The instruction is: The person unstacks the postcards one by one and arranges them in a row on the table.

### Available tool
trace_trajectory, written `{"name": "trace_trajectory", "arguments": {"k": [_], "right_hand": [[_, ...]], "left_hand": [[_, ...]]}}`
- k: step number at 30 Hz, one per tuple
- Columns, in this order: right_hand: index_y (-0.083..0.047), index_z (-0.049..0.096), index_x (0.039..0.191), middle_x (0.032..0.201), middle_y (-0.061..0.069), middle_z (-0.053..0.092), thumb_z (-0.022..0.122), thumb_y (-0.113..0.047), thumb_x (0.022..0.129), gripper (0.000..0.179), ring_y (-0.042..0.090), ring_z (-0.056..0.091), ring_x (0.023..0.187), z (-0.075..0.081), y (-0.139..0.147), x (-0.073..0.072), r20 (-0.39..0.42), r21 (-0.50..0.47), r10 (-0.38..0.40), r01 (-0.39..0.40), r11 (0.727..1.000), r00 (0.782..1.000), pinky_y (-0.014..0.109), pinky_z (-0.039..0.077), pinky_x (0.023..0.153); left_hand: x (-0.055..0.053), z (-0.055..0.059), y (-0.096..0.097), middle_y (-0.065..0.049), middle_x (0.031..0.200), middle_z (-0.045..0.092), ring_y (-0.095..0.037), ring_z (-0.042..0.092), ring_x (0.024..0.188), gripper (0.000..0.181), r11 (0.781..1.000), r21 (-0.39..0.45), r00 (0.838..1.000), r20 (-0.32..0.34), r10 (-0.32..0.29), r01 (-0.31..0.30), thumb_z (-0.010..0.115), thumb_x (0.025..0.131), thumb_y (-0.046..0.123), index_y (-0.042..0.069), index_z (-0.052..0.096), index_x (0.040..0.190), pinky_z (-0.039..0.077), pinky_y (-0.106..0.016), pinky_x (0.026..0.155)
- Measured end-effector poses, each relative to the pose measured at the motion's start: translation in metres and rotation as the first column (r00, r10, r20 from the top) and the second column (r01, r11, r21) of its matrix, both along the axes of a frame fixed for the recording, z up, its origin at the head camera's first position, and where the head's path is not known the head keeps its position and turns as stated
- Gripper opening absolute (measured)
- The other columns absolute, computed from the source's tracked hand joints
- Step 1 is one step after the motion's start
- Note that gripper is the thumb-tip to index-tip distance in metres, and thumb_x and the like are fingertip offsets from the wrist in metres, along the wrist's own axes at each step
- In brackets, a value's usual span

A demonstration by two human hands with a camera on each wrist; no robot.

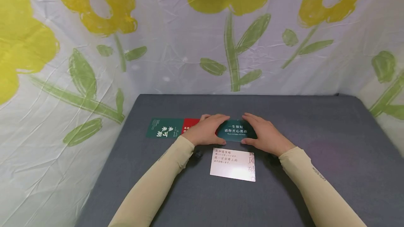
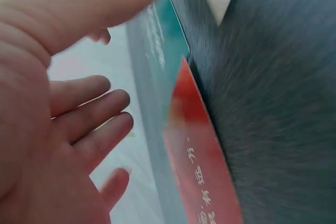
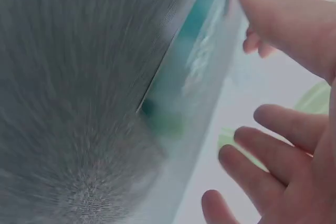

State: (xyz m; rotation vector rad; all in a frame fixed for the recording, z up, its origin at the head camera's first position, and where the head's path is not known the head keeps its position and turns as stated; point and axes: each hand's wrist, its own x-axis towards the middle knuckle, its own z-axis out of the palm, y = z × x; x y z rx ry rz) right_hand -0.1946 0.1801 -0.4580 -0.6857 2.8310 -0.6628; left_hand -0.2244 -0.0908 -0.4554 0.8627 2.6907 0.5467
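Note:
A teal card [image 1: 235,131] with white lettering lies flat on the dark grey table, between my two hands. My left hand [image 1: 206,129] hovers at its left edge, thumb and fingers spread apart. At its right end, my right hand [image 1: 266,135] is held the same way, gripping nothing. A red card [image 2: 202,156] adjoins the teal one on the left and is partly covered by my left hand in the head view. Left of that lies a dark green card [image 1: 162,129], completing the row. Nearer to me is a pale pink card [image 1: 231,166] with reddish print, slightly turned.
The grey cloth-covered table [image 1: 315,122] extends to both sides of the cards. Behind it and at the sides hangs a white curtain [image 1: 170,45] printed with yellow flowers. Small dark devices sit under both wrists.

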Motion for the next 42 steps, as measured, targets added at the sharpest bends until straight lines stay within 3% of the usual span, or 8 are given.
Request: {"name": "trace_trajectory", "arguments": {"k": [4,9,15,24,42], "right_hand": [[-0.009,0.047,0.163,0.165,0.018,0.05,0.085,-0.048,0.093,0.089,0.043,0.052,0.15,0.005,-0.003,0.032,-0.045,-0.022,0.023,-0.024,0.999,0.999,0.067,0.044,0.12],[-0.009,0.055,0.156,0.153,0.014,0.062,0.09,-0.053,0.085,0.091,0.037,0.064,0.138,0.005,-0.011,0.07,-0.059,0.001,0.07,-0.07,0.998,0.996,0.057,0.055,0.111],[-0.011,0.057,0.154,0.148,0.01,0.066,0.096,-0.052,0.077,0.096,0.033,0.066,0.131,-0.001,-0.02,0.093,-0.04,0.005,0.047,-0.046,0.999,0.998,0.056,0.056,0.109],[-0.008,0.062,0.148,0.135,0.007,0.071,0.101,-0.046,0.07,0.095,0.026,0.067,0.123,-0.007,-0.026,0.098,-0.17,0.065,0.078,-0.068,0.996,0.982,0.053,0.057,0.104],[-0.008,0.063,0.146,0.137,0.007,0.071,0.098,-0.034,0.076,0.083,0.028,0.07,0.12,-0.006,-0.024,0.094,-0.103,0.059,0.066,-0.06,0.996,0.992,0.05,0.059,0.104]], "left_hand": [[0.027,0.004,-0.013,0.0,0.167,0.05,-0.021,0.046,0.155,0.095,0.999,0.043,1.0,-0.019,0.004,-0.003,0.089,0.085,0.045,0.022,0.045,0.166,0.033,-0.047,0.13],[0.061,0.013,-0.019,0.0,0.161,0.058,-0.02,0.054,0.149,0.09,0.999,0.002,0.998,-0.033,-0.048,0.048,0.09,0.085,0.045,0.024,0.05,0.163,0.039,-0.052,0.128],[0.087,0.011,-0.02,0.001,0.16,0.058,-0.018,0.055,0.147,0.095,0.991,-0.075,0.994,0.009,-0.109,0.11,0.093,0.081,0.047,0.021,0.05,0.162,0.041,-0.045,0.126],[0.092,0.002,-0.018,0.001,0.159,0.058,-0.018,0.056,0.145,0.097,0.989,-0.097,0.994,0.008,-0.111,0.112,0.095,0.079,0.046,0.019,0.05,0.162,0.044,-0.041,0.124],[0.09,0.0,-0.019,0.002,0.154,0.062,-0.016,0.057,0.142,0.087,0.993,-0.071,0.995,0.008,-0.097,0.098,0.092,0.084,0.04,0.019,0.053,0.159,0.043,-0.042,0.124]]}}
